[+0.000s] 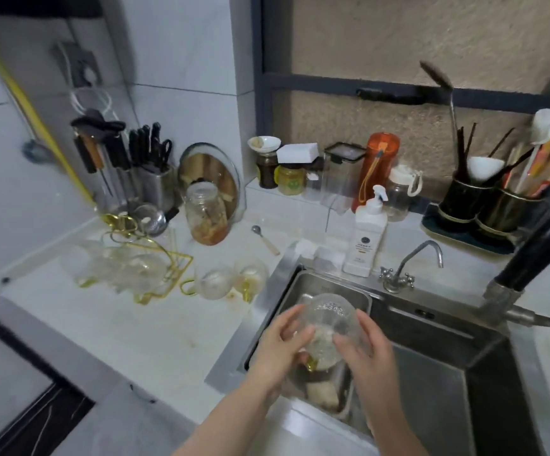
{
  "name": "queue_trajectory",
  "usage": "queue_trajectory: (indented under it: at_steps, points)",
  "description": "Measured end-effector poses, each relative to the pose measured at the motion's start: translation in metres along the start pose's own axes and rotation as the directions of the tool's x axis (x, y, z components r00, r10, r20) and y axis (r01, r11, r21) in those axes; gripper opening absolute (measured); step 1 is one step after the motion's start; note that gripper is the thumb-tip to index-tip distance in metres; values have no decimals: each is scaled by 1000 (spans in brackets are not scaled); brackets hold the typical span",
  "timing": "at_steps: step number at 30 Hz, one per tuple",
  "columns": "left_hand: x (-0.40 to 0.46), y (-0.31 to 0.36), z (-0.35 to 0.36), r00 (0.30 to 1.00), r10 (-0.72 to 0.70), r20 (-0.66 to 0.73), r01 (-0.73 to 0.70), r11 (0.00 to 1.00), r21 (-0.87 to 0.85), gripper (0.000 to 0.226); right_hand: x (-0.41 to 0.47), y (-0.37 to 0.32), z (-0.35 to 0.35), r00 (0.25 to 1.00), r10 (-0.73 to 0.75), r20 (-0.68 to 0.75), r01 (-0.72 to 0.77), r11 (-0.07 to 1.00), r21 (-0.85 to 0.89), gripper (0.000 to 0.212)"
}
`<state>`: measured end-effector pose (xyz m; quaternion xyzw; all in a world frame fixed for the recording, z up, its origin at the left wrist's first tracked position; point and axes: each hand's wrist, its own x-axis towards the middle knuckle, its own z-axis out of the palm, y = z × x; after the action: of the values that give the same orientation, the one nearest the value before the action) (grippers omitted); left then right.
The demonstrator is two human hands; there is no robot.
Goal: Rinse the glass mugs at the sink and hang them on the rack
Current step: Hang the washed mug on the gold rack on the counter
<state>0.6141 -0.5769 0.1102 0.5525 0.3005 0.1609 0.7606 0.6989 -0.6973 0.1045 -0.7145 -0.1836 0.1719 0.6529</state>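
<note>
The glass mug [331, 324] is gripped by the left hand [275, 352] and right hand [367, 355] over the near-left sink [438, 327] basin, and should be kept low and turned slowly before being carried to the gold rack [155, 258] on the bench [129, 324], far left.

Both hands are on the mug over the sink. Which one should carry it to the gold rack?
Probably the left hand. The gold rack stands on the counter left of the sink, on that hand's side. It already grips the mug; the right hand would have to cross over.
</note>
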Motion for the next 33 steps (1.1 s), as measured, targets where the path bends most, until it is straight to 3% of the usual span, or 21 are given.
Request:
queue_trajectory:
  at_steps: [8,18,24,33]
  points:
    - [-10,45,-152,986,57,-154,-60,998,-14,40,-5,-32,157,978,-10,207,-11,995,104,41]
    - [-4,90,-301,967,89,-240,-100,994,-35,37,-11,-46,317,977,30,211,-53,993,106,41]
    - [12,103,-335,960,110,-256,-126,991,-49,40,-2,-58,360,979,28,203,-49,994,101,47]
    - [59,123,-335,938,237,-252,-207,968,141,53,56,-67,401,967,181,180,-211,963,167,70]
